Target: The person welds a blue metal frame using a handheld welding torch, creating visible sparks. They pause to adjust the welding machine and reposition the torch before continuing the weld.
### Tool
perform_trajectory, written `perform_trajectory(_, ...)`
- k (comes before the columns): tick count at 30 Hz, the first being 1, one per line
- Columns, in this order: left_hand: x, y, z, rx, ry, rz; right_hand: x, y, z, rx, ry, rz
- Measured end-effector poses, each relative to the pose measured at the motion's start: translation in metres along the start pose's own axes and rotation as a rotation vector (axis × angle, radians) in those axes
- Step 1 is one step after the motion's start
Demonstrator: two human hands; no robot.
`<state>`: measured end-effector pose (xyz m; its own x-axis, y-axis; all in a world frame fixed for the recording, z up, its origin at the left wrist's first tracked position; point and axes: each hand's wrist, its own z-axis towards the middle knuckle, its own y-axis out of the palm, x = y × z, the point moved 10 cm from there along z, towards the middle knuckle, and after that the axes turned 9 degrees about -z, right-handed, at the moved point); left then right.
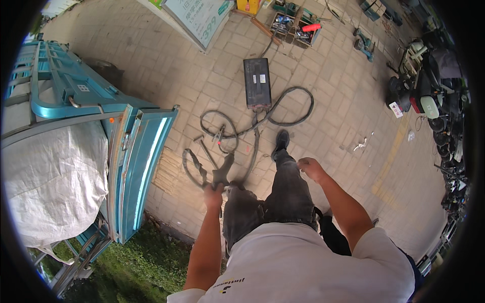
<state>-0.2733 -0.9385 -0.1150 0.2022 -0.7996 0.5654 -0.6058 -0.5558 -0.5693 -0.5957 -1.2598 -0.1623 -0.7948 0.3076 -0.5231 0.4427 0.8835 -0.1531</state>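
My left hand [214, 192] is closed on a dark object [222, 173] whose exact kind I cannot tell. Beyond it is a hammer [206, 151]; whether its handle reaches into the hand is unclear. A looped black cable [186, 163] runs beside them. My right hand [310, 168] hangs by my right leg with its fingers curled, and nothing shows in it. On the paving ahead stands a black box-shaped machine [257, 83] with a top handle, probably a welding machine. Heavy black cable [303, 122] loops around it, with a metal clamp [219, 137] near the left loop.
A blue truck bed [146, 170] with a pale sheet [57, 181] stands at left, above green plants [147, 261]. Ahead are a sign board [201, 22], an open toolbox [295, 30] and cordless power tools [364, 44]. Parked two-wheelers [428, 98] line the right side.
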Motion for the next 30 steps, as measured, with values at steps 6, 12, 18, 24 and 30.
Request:
perform_trajectory(6, 0.062, 0.018, -0.017, 0.027, -0.061, -0.100, 0.067, -0.129, 0.047, 0.257, 0.064, -0.363)
perform_trajectory(12, 0.003, 0.065, 0.033, 0.093, -0.023, -0.238, 0.023, -0.130, 0.138, 0.293, 0.089, -0.332)
perform_trajectory(18, -0.036, 0.099, 0.039, 0.176, -0.204, -0.296, -0.093, -0.075, 0.293, 0.363, -0.116, -0.035)
perform_trajectory(24, -0.114, 0.147, 0.024, 0.266, -0.390, -0.410, -0.153, -0.045, 0.461, 0.407, -0.122, 0.067)
perform_trajectory(30, -0.156, 0.164, -0.012, 0.332, -0.367, -0.304, -0.132, 0.004, 0.577, 0.271, -0.072, 0.405)
